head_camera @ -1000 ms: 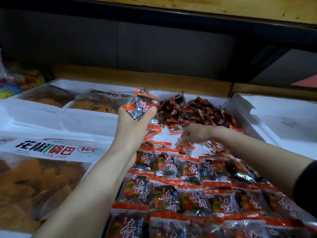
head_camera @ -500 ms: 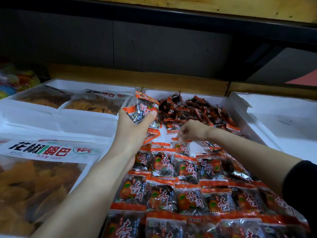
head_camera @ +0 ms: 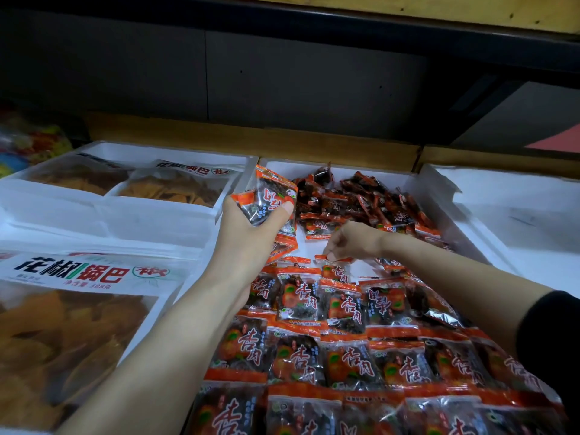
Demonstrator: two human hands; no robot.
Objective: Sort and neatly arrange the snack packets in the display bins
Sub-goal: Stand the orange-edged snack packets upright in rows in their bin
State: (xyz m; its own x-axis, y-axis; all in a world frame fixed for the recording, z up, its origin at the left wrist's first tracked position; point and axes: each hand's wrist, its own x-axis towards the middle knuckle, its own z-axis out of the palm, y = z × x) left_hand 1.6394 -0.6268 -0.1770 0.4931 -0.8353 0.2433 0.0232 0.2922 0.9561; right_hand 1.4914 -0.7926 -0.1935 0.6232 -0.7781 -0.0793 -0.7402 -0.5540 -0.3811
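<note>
Small orange-and-clear snack packets fill the middle white bin (head_camera: pixel 345 171). Near me they lie in neat overlapping rows (head_camera: pixel 339 312); at the back they sit in a loose heap (head_camera: pixel 364 205). My left hand (head_camera: pixel 251 237) is raised over the bin's left side and grips a stack of packets (head_camera: pixel 270 196), thumb across the top one. My right hand (head_camera: pixel 348 241) is lower, in the gap between rows and heap, pinching the top edge of one packet (head_camera: pixel 337 268) that lies at the far end of the rows.
Large bags of yellow crisps (head_camera: pixel 78 324) fill the left bins, with two more bags (head_camera: pixel 175 186) behind. A white bin (head_camera: pixel 518 221) stands on the right. A wooden ledge (head_camera: pixel 251 139) and a dark back wall close off the rear.
My right hand has come a little nearer and now pinches a packet laid at the far end of the rows. The left hand keeps holding its stack in about the same place.
</note>
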